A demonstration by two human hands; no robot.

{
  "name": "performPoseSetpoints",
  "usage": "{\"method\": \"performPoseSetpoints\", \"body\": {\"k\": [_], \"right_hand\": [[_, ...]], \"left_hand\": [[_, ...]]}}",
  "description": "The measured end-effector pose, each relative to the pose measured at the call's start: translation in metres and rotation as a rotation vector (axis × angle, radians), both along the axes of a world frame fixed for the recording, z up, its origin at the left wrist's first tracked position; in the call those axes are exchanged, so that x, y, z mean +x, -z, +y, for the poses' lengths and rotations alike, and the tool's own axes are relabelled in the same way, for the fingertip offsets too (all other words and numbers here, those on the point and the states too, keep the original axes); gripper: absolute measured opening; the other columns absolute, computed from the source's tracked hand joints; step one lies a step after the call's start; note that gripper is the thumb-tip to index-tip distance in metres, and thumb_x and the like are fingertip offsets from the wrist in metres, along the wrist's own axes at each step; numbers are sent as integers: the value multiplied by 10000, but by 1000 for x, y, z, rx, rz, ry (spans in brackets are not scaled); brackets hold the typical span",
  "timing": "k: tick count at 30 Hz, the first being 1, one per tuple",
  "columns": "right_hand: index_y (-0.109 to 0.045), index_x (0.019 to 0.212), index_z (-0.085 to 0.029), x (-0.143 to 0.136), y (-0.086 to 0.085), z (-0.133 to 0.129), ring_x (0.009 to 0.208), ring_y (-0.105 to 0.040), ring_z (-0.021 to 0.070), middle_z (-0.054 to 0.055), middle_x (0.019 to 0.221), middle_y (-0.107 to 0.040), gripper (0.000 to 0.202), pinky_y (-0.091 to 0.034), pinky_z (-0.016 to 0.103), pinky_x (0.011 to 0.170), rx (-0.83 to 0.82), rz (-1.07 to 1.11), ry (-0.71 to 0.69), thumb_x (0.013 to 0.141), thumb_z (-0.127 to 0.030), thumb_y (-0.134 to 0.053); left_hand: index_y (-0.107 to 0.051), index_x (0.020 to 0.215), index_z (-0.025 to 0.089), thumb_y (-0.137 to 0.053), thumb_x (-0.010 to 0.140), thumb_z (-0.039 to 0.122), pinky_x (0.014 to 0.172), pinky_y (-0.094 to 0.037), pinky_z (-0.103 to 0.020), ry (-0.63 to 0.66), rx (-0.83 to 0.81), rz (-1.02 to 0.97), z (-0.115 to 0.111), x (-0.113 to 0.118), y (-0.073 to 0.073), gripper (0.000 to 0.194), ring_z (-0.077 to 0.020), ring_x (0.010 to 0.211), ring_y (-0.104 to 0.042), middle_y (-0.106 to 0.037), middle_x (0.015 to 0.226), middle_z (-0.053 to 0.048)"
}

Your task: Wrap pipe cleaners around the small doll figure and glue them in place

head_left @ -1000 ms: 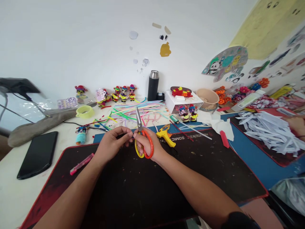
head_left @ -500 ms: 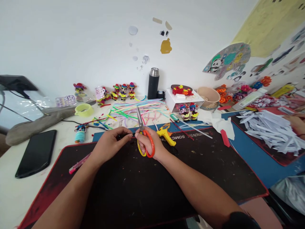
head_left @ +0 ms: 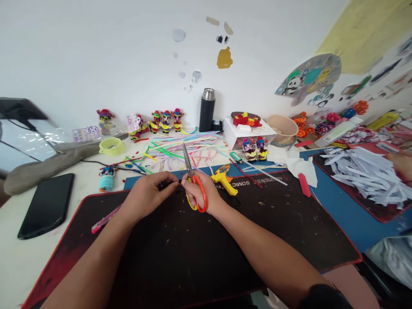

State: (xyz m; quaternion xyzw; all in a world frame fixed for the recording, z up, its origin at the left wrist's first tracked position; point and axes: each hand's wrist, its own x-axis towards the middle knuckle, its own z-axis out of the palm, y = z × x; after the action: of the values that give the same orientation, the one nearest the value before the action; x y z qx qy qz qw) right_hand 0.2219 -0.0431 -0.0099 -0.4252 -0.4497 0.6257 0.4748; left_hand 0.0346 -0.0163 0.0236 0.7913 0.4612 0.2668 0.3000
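My right hand (head_left: 208,191) is wrapped around scissors (head_left: 188,162) with one red-orange and one yellow handle loop. The blades point up and away from me and look closed together. My left hand (head_left: 149,195) is closed in a pinch, its fingertips almost meeting those of my right hand. Between the fingertips is a small, thin dark piece (head_left: 180,182), mostly hidden and too small to name. Both hands are above the black mat (head_left: 180,253). Just right of my right hand lies a yellow hot glue gun (head_left: 227,182).
Coloured pipe cleaners (head_left: 183,146) are strewn behind my hands. Small figures (head_left: 166,121) stand near a black flask (head_left: 207,110). A phone (head_left: 46,206) lies left, a pink pen (head_left: 104,219) beside my left forearm. White paper strips (head_left: 367,176) are heaped right, near another person's hand (head_left: 401,165).
The view has shifted slightly. My hands keep nearly the same pose, fingertips together, and the scissors stay in my right hand.
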Motion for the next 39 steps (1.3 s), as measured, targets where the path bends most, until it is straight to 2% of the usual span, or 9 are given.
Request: {"method": "performPoseSetpoints", "body": {"k": [8, 20, 27, 34, 39], "right_hand": [[-551, 911, -237, 1, 1, -2, 306, -394, 90, -137, 469, -459, 317, -365, 197, 322, 2, 0, -13, 857, -472, -757], [-555, 926, -234, 0, 5, -3, 320, -419, 96, -128, 487, -478, 318, -380, 201, 342, -5, -11, -25, 862, -479, -747], [-558, 950, -235, 2, 7, -4, 327, -401, 90, -128, 502, -475, 322, -365, 194, 341, -51, 89, -53, 851, -464, -761], [-557, 944, -235, 2, 6, -4, 333, -406, 86, -127, 501, -477, 332, -353, 191, 351, -74, 87, -57, 839, -458, -780], [-559, 945, -233, 4, 6, -4, 337, -405, 87, -127, 503, -476, 325, -359, 193, 354, -65, 111, 5, 838, -473, -751]], "left_hand": [[-758, 875, 256, -634, 908, 454, 671, -457, -281, 8, -2, 9, 0, 0, 2, 236, -201, 719, -669, -789, 816, -4], [-699, 798, 238, -615, 875, 410, 617, -434, -270, 28, -42, -33, -2, 3, -1, 207, -175, 636, -571, -698, 687, 16], [-699, 801, 229, -639, 878, 434, 658, -464, -275, 33, -83, -106, -1, 2, 0, 227, -182, 678, -595, -707, 721, 4], [-698, 800, 227, -638, 876, 430, 651, -465, -280, 39, -103, -114, 0, 2, 1, 225, -182, 673, -591, -707, 716, 2], [-693, 797, 231, -641, 868, 411, 657, -466, -277, 11, -76, -126, 3, -2, 2, 201, -181, 677, -600, -699, 724, 7]]}}
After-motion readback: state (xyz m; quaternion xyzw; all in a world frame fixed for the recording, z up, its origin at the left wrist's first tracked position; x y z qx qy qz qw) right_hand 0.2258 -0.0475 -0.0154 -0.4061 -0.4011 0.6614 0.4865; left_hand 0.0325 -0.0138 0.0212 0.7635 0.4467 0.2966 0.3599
